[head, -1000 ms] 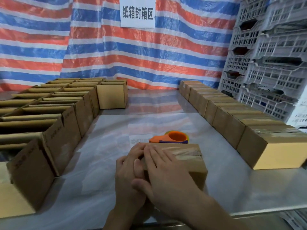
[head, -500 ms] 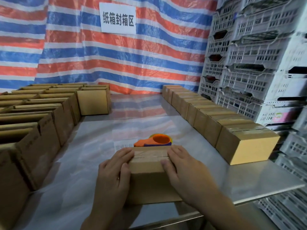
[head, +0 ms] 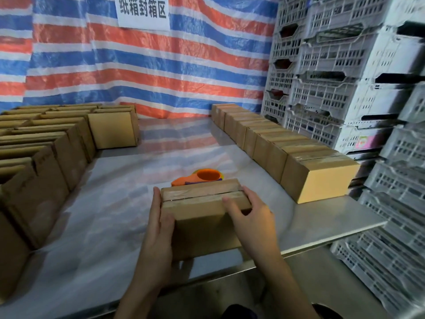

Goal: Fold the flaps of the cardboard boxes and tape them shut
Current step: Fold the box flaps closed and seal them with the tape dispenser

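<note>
Hands slid from top to sides of taped box (head: 202, 226): left hand (head: 158, 226) flat-fingered, right hand (head: 253, 219) curled, gripping; steel table (head: 322, 217) beneath, striped tarp (head: 161, 77) beyond fingertips.

- A white paper sign (head: 143, 10) on the striped tarpaulin (head: 161, 65) read "纸箱封箱区" in black characters.
- Dark print on an open cardboard box (head: 43, 171) at the left was too blurred to read.
- A pink label (head: 364, 142) on a white crate (head: 351, 134) was illegible.

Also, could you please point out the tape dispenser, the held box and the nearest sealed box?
tape dispenser (head: 208, 176): head view, on its orange ring.
held box (head: 202, 229): head view, on its near face.
nearest sealed box (head: 326, 183): head view, on its lit end face.
</note>
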